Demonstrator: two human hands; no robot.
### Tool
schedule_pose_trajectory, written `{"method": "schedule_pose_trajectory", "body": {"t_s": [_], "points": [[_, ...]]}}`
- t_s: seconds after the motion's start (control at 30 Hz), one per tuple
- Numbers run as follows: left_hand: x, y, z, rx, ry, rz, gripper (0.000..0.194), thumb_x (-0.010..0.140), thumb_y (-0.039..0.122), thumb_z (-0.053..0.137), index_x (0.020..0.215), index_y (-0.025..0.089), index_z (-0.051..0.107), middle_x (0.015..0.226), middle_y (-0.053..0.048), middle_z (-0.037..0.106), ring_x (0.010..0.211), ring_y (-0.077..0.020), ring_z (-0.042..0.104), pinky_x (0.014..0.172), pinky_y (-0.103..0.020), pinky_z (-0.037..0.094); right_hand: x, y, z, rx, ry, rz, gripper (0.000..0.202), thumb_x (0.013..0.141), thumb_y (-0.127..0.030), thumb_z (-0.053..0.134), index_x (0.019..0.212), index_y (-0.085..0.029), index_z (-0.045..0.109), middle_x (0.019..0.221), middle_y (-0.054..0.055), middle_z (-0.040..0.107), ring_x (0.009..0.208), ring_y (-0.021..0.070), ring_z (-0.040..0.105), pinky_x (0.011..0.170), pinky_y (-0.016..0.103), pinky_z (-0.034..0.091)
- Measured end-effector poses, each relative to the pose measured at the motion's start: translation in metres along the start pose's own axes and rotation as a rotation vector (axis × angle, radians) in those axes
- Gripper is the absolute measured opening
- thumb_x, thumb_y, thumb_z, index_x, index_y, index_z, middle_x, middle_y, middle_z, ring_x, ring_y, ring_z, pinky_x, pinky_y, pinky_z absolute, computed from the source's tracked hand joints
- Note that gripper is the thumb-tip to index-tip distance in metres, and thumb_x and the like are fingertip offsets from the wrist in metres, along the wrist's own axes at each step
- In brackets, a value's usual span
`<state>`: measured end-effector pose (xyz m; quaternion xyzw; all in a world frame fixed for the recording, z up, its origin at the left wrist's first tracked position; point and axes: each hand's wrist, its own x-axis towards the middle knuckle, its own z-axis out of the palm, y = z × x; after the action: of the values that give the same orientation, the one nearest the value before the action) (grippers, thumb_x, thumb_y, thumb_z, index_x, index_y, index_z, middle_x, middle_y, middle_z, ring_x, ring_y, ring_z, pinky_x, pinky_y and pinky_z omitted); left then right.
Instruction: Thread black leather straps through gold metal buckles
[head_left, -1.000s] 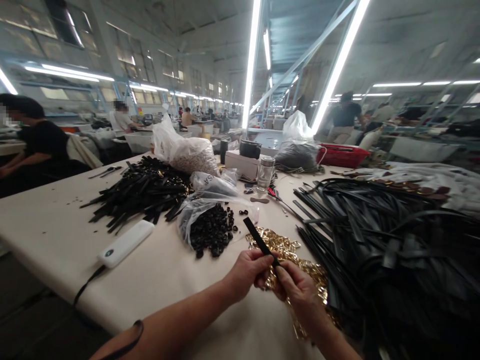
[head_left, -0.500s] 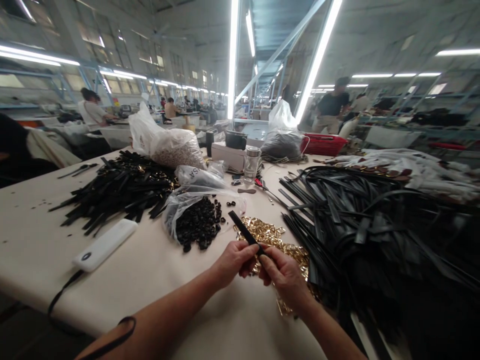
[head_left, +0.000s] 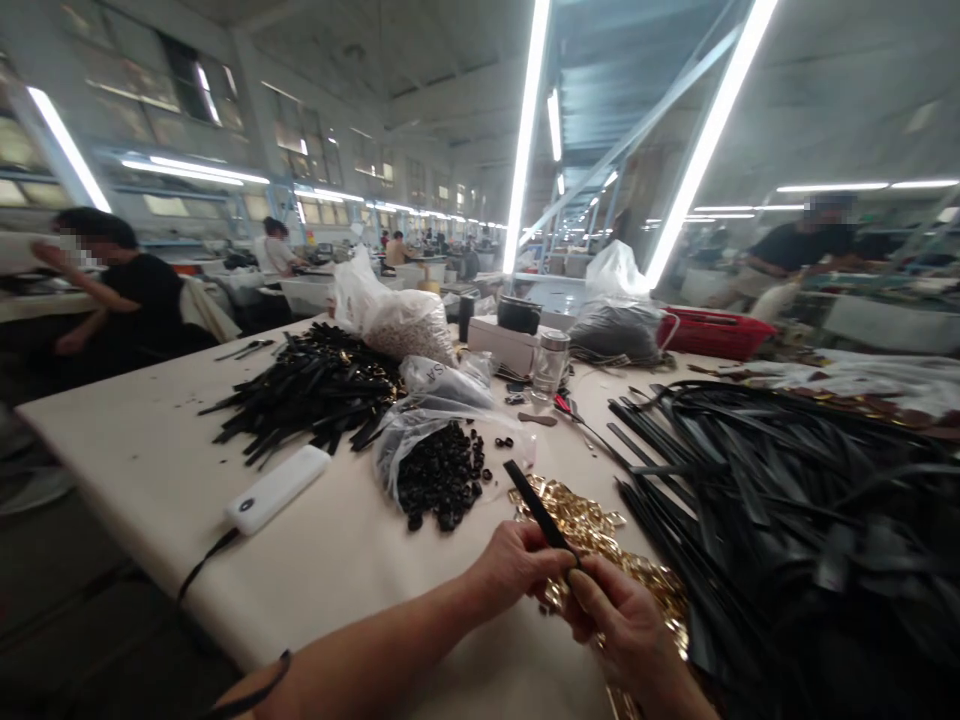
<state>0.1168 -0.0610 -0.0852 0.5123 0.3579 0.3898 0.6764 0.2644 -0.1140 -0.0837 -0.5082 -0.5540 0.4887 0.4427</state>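
Observation:
Pinched between both hands is a short black strap, its free end pointing up and to the left. My left hand grips it from the left, and my right hand closes on its lower end, fingertips touching the left ones. Gold metal buckles lie in a heap just behind and under the hands. Left of them, small black loops spill from a clear plastic bag. Whether a loop or buckle sits on the strap between my fingers is hidden.
Long black straps cover the table's right side. Finished-looking black straps are piled at left, behind a white device with a cord. Behind stand a glass jar, filled bags and a red basket. A person sits at left.
The view has turned left, so the table and hands appear further right and lower. A seated person has come into view at left. Both hands still hold the strap.

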Motion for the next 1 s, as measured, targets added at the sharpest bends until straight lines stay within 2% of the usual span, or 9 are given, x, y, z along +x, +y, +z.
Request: {"method": "schedule_pose_trajectory", "body": {"t_s": [0.07,0.2,0.3,0.4,0.53,0.67,0.77,0.9,1.0], "points": [[0.001,-0.001,-0.003,-0.006,0.008,0.002,0.026,0.066,0.042,0.075,0.071,0.017,0.072,0.052,-0.001,0.057,0.039,-0.0093,0.044,0.04,-0.025,0.034,0.002,0.004,0.001,-0.024,0.038,0.017,0.043,0.079,-0.061,0.057,0.077,-0.017,0.062,0.056,0.0,0.058,0.047,0.0131,0.053,0.045,0.023,0.044],[0.0,0.007,-0.014,-0.073,0.046,0.036,0.024,0.062,0.045,0.079,0.065,0.022,0.071,0.053,-0.003,0.059,0.04,-0.0107,0.045,0.04,-0.026,0.034,0.001,0.009,0.004,-0.132,0.151,-0.019,0.048,0.077,-0.065,0.056,0.097,-0.022,0.064,0.07,0.004,0.067,0.057,0.0177,0.061,0.053,0.025,0.05],[0.003,0.025,-0.036,-0.189,0.183,0.018,0.031,0.058,0.043,0.082,0.057,0.018,0.064,0.051,-0.002,0.059,0.038,-0.0094,0.047,0.036,-0.021,0.032,-0.003,0.013,0.004,-0.203,0.189,-0.047,0.05,0.076,-0.066,0.056,0.102,-0.024,0.062,0.078,0.005,0.069,0.062,0.0198,0.065,0.057,0.026,0.053],[0.011,0.052,-0.073,-0.273,0.322,0.01,0.035,0.06,0.04,0.081,0.06,0.016,0.056,0.052,0.001,0.058,0.039,-0.0064,0.048,0.036,-0.016,0.032,-0.004,0.018,0.003,-0.253,0.183,-0.072,0.048,0.075,-0.065,0.057,0.101,-0.025,0.064,0.08,0.005,0.071,0.065,0.0213,0.067,0.058,0.027,0.055],[0.014,0.094,-0.136,-0.3,0.427,0.003,0.026,0.069,0.027,0.076,0.065,0.015,0.054,0.053,0.002,0.058,0.038,-0.0037,0.047,0.037,-0.012,0.035,0.0,0.023,0.0,-0.309,0.173,-0.123,0.045,0.073,-0.065,0.059,0.094,-0.027,0.068,0.079,0.006,0.072,0.066,0.0228,0.068,0.056,0.027,0.055],[0.002,0.122,-0.198,-0.292,0.569,0.008,0.019,0.076,0.018,0.07,0.066,0.013,0.056,0.05,0.001,0.058,0.034,-0.0044,0.047,0.031,-0.012,0.032,0.004,0.027,-0.002,-0.347,0.182,-0.161,0.042,0.071,-0.066,0.06,0.088,-0.029,0.071,0.076,0.006,0.073,0.064,0.0235,0.067,0.053,0.028,0.055],[-0.009,0.14,-0.237,-0.316,0.69,0.027,0.017,0.08,0.013,0.066,0.066,0.011,0.055,0.049,0.0,0.057,0.033,-0.0045,0.046,0.031,-0.012,0.032,0.005,0.031,-0.002,-0.36,0.198,-0.16,0.041,0.072,-0.065,0.059,0.089,-0.029,0.07,0.079,0.006,0.073,0.065,0.0236,0.068,0.055,0.029,0.056],[-0.013,0.179,-0.273,-0.389,0.824,0.149,0.012,0.085,0.011,0.059,0.074,0.012,0.055,0.057,0.0,0.061,0.043,-0.0048,0.056,0.039,-0.01,0.042,0.003,0.03,-0.004,-0.397,0.154,-0.152,0.038,0.077,-0.059,0.058,0.093,-0.026,0.069,0.077,0.005,0.072,0.062,0.0211,0.067,0.057,0.028,0.055],[-0.007,0.2,-0.279,-0.454,0.859,0.241,0.008,0.089,0.016,0.055,0.082,0.013,0.054,0.062,0.001,0.062,0.052,-0.0053,0.061,0.047,-0.01,0.047,0.001,0.021,-0.005,-0.446,0.098,-0.179,0.034,0.082,-0.054,0.056,0.093,-0.024,0.068,0.074,0.004,0.071,0.058,0.0189,0.065,0.056,0.027,0.053]]}}
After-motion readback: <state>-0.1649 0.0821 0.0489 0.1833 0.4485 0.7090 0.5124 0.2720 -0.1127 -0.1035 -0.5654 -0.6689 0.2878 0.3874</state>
